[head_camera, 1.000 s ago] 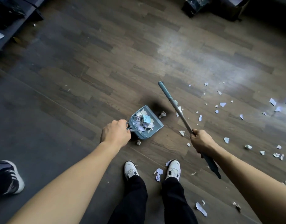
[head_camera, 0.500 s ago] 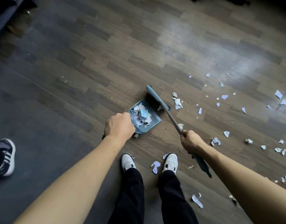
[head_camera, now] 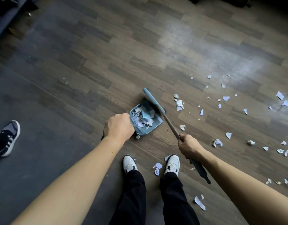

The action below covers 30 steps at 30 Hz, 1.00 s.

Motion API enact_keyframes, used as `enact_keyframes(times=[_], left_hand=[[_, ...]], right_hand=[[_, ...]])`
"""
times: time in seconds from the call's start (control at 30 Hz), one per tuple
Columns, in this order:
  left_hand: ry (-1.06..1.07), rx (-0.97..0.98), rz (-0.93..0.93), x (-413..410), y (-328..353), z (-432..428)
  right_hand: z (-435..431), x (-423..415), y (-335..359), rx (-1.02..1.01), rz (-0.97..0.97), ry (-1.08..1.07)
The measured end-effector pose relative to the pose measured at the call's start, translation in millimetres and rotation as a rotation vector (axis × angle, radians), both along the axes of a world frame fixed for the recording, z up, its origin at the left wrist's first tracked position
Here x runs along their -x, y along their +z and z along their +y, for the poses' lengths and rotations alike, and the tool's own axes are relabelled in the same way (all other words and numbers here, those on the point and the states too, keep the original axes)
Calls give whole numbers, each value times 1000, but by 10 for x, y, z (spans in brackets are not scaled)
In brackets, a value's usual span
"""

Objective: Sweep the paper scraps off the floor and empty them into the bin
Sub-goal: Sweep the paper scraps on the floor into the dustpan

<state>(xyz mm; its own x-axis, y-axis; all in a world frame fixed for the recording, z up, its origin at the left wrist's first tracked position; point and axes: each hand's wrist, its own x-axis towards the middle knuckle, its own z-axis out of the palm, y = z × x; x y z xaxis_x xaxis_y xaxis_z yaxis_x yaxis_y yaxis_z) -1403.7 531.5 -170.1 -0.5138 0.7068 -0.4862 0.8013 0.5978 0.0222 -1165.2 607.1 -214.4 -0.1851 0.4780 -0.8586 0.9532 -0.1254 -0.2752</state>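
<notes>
Broom [head_camera: 154,100] swung to dustpan [head_camera: 154,126] lip at 1 o'clock, left hand [head_camera: 119,128] fingers wrapped round its handle, right hand [head_camera: 188,145] gripping the stick; sweep 3 o'clock scraps [head_camera: 180,104] next.

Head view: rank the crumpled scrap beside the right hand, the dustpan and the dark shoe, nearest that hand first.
1. Crumpled scrap, just right of the right hand.
2. Dustpan, ahead-left, held by the left hand.
3. Dark shoe, far left edge.
</notes>
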Motion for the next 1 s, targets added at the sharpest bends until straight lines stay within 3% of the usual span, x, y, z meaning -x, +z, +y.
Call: enact_keyframes(times=[0.1, 0.37, 0.63, 1.0], left_hand=[[-4, -7, 3, 1, -14, -6], [-8, -5, -8, 6, -22, -63], [2, -21, -3, 16, -21, -117], [-22, -29, -43, -6, 203, -108]], right_hand=[[-83, 4, 45, 48, 42, -38], [-40, 15, 45, -56, 30, -52], [-70, -19, 130, 86, 48, -83], [67, -312, 579, -38, 91, -197]])
